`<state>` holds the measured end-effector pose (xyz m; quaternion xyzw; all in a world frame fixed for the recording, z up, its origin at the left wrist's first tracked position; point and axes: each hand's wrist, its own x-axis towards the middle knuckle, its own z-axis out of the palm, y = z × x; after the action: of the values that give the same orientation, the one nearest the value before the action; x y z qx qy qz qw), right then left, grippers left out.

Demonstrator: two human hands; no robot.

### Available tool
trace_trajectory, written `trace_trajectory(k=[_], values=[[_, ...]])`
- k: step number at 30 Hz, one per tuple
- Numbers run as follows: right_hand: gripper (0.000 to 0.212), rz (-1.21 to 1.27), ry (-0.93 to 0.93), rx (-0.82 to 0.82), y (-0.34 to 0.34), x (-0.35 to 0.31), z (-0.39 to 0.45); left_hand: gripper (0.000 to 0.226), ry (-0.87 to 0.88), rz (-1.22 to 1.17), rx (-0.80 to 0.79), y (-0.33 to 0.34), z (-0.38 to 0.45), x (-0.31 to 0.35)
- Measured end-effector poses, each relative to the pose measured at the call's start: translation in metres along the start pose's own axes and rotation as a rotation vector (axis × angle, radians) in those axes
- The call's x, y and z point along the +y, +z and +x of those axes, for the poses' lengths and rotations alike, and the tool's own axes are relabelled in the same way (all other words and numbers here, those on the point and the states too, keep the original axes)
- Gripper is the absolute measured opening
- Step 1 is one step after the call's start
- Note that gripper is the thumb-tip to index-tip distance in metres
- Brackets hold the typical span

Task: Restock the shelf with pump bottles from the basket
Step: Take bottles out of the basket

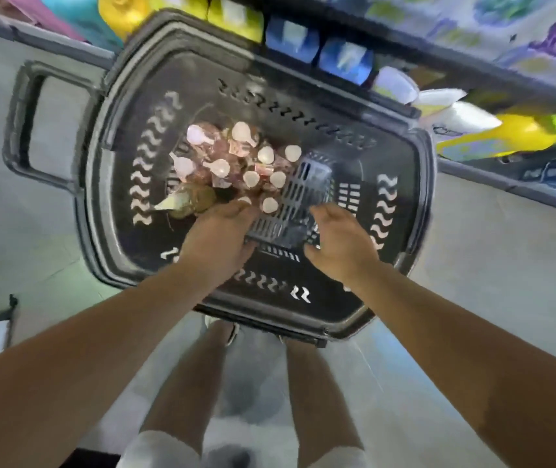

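Both hands (217,231) (339,239) inside basket (425,197), fingers down by pump bottles (236,163).

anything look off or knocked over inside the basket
Mostly tidy: the pump bottles stand upright, clustered at one side of the basket. One oddity: a gold bottle lies tipped beside the left hand.

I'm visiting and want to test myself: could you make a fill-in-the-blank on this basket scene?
1. The pump bottles stand inside a dark ____.
2. Their pump tops are ____ in colour.
3. The left hand reaches toward the ____.
4. The right hand is ____, holding nothing.

Missing: basket; white; bottles; open
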<state>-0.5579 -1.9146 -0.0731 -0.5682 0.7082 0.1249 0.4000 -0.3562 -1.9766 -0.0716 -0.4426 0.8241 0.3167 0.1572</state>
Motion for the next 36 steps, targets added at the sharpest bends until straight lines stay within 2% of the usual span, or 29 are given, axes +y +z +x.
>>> trace_trajectory(k=[5,10,14,16,18,20,23,26,29,31,34,36], values=[[0.063,0.027,0.0,0.046,0.047,0.021,0.074,0.056,0.022,0.053,-0.026,0.065,0.064,-0.013],[0.061,0.095,0.017,0.084,0.078,0.033,0.112,0.058,0.025,0.175,-0.089,0.111,0.109,-0.022],[0.057,0.151,0.027,0.084,0.09,0.036,0.123,0.03,0.045,0.287,0.077,0.13,0.122,-0.028],[0.056,0.168,0.024,0.092,0.093,0.037,0.127,0.033,0.081,0.298,0.122,0.134,0.123,-0.032],[0.055,0.183,0.012,0.102,0.091,0.035,0.13,0.031,0.075,0.253,0.116,0.135,0.12,-0.035],[0.057,0.201,0.007,0.109,0.084,0.031,0.135,0.02,0.058,0.151,0.162,0.127,0.112,-0.035],[0.063,0.232,-0.039,0.151,0.076,0.022,0.141,0.035,0.044,-0.023,0.197,0.113,0.086,-0.032],[0.065,0.21,-0.12,0.21,0.077,0.013,0.154,0.04,0.062,-0.11,0.257,0.098,0.06,-0.028],[0.059,0.123,-0.176,0.188,0.085,0.007,0.167,0.039,0.071,-0.182,0.278,0.094,0.047,-0.031],[0.048,0.098,-0.173,0.209,0.093,0.007,0.169,0.038,0.062,-0.241,0.253,0.088,0.04,-0.033],[0.023,0.143,-0.085,0.229,0.097,0.01,0.162,0.039,0.044,-0.307,0.224,0.076,0.031,-0.033],[0.027,0.176,-0.026,0.229,0.092,0.013,0.149,0.039,0.031,-0.318,0.221,0.066,0.025,-0.032]])
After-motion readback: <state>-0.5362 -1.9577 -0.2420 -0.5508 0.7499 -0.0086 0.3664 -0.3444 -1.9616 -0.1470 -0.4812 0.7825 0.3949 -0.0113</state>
